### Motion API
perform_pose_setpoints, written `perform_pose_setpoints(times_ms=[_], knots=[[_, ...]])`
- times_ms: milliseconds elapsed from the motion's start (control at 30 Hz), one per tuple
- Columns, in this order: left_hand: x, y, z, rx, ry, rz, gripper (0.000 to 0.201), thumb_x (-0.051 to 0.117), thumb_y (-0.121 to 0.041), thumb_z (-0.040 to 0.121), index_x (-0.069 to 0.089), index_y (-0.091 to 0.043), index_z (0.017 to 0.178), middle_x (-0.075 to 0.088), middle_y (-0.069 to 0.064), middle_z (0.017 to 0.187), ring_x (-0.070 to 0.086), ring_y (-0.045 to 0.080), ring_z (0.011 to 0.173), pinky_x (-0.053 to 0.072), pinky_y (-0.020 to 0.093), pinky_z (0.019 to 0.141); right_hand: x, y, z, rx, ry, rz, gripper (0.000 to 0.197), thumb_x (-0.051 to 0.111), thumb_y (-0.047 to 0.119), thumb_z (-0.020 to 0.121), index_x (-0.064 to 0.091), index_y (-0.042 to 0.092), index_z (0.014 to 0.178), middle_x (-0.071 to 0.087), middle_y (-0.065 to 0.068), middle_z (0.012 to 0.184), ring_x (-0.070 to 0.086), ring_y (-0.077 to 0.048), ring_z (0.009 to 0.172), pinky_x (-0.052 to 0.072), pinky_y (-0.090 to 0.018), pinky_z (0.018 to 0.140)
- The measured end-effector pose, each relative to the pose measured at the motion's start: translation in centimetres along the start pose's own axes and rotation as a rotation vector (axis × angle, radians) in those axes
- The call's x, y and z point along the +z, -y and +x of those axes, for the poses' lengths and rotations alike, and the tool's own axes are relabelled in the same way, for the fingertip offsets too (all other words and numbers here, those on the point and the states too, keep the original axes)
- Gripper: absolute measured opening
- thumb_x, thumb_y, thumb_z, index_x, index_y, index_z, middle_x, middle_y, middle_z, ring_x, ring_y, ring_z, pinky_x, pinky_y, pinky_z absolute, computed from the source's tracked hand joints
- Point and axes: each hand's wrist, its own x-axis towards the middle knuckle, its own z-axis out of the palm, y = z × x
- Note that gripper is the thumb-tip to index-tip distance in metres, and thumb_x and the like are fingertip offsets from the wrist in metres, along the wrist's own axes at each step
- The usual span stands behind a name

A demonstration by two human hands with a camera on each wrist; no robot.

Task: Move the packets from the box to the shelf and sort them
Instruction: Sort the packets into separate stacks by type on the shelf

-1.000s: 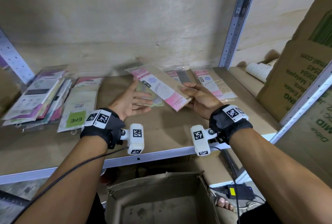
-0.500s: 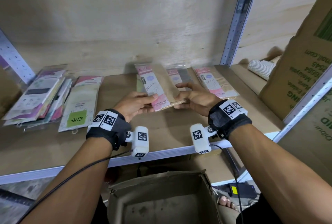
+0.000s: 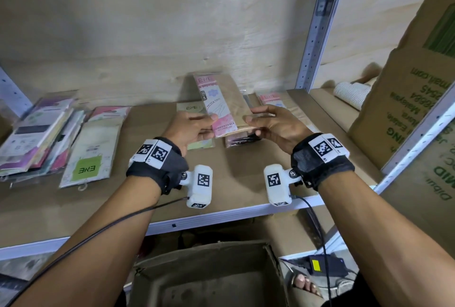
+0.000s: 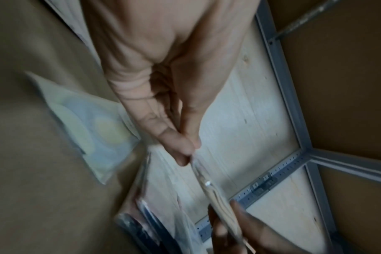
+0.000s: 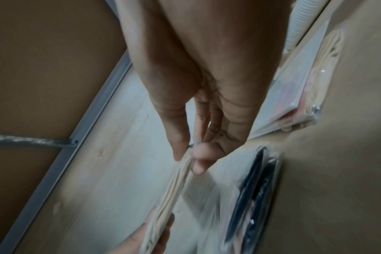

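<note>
A pink and tan packet (image 3: pixel 222 104) is held above the middle of the shelf (image 3: pixel 241 183), tilted with its top toward the back wall. My left hand (image 3: pixel 197 125) pinches its near left edge and my right hand (image 3: pixel 263 122) pinches its near right edge. The wrist views show the same packet (image 4: pixel 209 187) (image 5: pixel 176 180) edge-on between thumb and fingers. Beneath it lie a green packet (image 3: pixel 194 109), a dark packet (image 3: pixel 241 138) and a pink packet (image 3: pixel 270 98). The cardboard box (image 3: pixel 206 279) stands open below the shelf, and what I see of its inside shows no packets.
A pile of mixed packets (image 3: pixel 37 134) and a pale packet with a green label (image 3: pixel 93 144) lie at the shelf's left. A metal upright (image 3: pixel 317 28) bounds the right side. Large cardboard cartons (image 3: pixel 413 99) lean at the far right. A charger (image 3: pixel 320 263) and a foot are on the floor.
The packet has swung from lying crosswise to pointing at the back wall. My left hand went from open beside it to pinching its left edge; both hands moved slightly back over the shelf.
</note>
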Motion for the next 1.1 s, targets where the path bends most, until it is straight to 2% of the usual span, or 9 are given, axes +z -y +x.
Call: perform_pose_setpoints(times_ms=[233,367,433,500,567,633,833,967,1100], knots=[[6.4,-2.3,3.3,-0.010,0.015,0.131,0.010,0.070,-0.009,0.091,0.068,-0.007,0.100,0.075,0.011,0.103,0.074,0.016,0.085,0.058,0.017,0.066,-4.6,1.6,1.9,-0.059,-0.189,-0.036,0.026,0.068,-0.007,0.086,0.066,0.001,0.110,0.068,-0.014,0.086,0.059,-0.019,0.063,0.054,-0.024,0.064],[10.6,-3.7,4.4,-0.069,0.100,0.153,0.021,0.068,0.002,0.089,0.064,0.006,0.109,0.070,0.020,0.115,0.071,0.020,0.085,0.058,0.016,0.056,-7.8,1.7,3.5,-0.089,-0.377,-0.174,0.025,0.067,-0.005,0.086,0.069,-0.001,0.111,0.068,-0.018,0.089,0.063,-0.020,0.066,0.059,-0.029,0.074],[12.6,-3.9,4.7,-0.100,0.132,0.174,0.031,0.066,0.006,0.090,0.060,0.012,0.120,0.067,0.025,0.121,0.070,0.028,0.095,0.059,0.019,0.055,-9.3,1.6,3.9,-0.073,-0.463,-0.272,0.019,0.069,0.000,0.084,0.073,0.008,0.100,0.072,-0.014,0.090,0.068,-0.021,0.073,0.060,-0.035,0.083],[14.2,-3.7,5.0,-0.125,0.151,0.219,0.036,0.067,0.007,0.089,0.058,0.013,0.124,0.066,0.025,0.124,0.070,0.032,0.106,0.062,0.023,0.065,-10.5,1.7,3.9,-0.047,-0.529,-0.369,0.016,0.071,0.005,0.080,0.073,0.020,0.083,0.074,-0.010,0.090,0.072,-0.025,0.084,0.060,-0.041,0.086],[15.7,-3.4,5.3,-0.147,0.154,0.233,0.038,0.070,0.008,0.086,0.059,0.012,0.122,0.067,0.024,0.122,0.070,0.033,0.107,0.063,0.027,0.070,-11.6,1.9,3.8,-0.020,-0.596,-0.486,0.016,0.070,0.008,0.080,0.075,0.019,0.091,0.074,-0.010,0.098,0.071,-0.027,0.093,0.059,-0.039,0.086],[16.5,-3.0,5.2,-0.169,0.156,0.240,0.040,0.071,0.011,0.084,0.059,0.011,0.122,0.067,0.024,0.121,0.070,0.035,0.106,0.063,0.027,0.063,-12.0,2.1,3.7,0.013,-0.639,-0.585,0.026,0.067,0.008,0.083,0.074,0.013,0.108,0.071,-0.013,0.110,0.067,-0.028,0.100,0.055,-0.030,0.084],[18.6,-1.6,5.5,-0.207,0.133,0.297,0.050,0.070,0.014,0.082,0.051,0.012,0.129,0.065,0.028,0.122,0.071,0.035,0.104,0.062,0.031,0.061,-13.4,1.4,2.7,0.141,-0.533,-0.670,0.043,0.065,0.009,0.086,0.062,0.003,0.129,0.062,-0.016,0.131,0.059,-0.031,0.122,0.051,-0.039,0.102],[18.3,-1.0,6.3,-0.195,0.100,0.373,0.044,0.074,0.010,0.081,0.058,0.007,0.122,0.067,0.023,0.121,0.071,0.033,0.105,0.062,0.037,0.082,-13.3,1.1,2.7,0.141,-0.528,-0.722,0.036,0.066,0.010,0.087,0.064,0.001,0.122,0.066,-0.015,0.122,0.063,-0.031,0.114,0.053,-0.037,0.099],[18.0,-0.8,6.6,-0.208,0.072,0.404,0.040,0.074,0.009,0.081,0.059,0.007,0.118,0.068,0.022,0.119,0.071,0.033,0.103,0.061,0.038,0.082,-13.0,1.0,2.7,0.149,-0.514,-0.748,0.035,0.065,0.012,0.089,0.064,0.002,0.122,0.066,-0.015,0.122,0.062,-0.031,0.114,0.053,-0.038,0.099]])
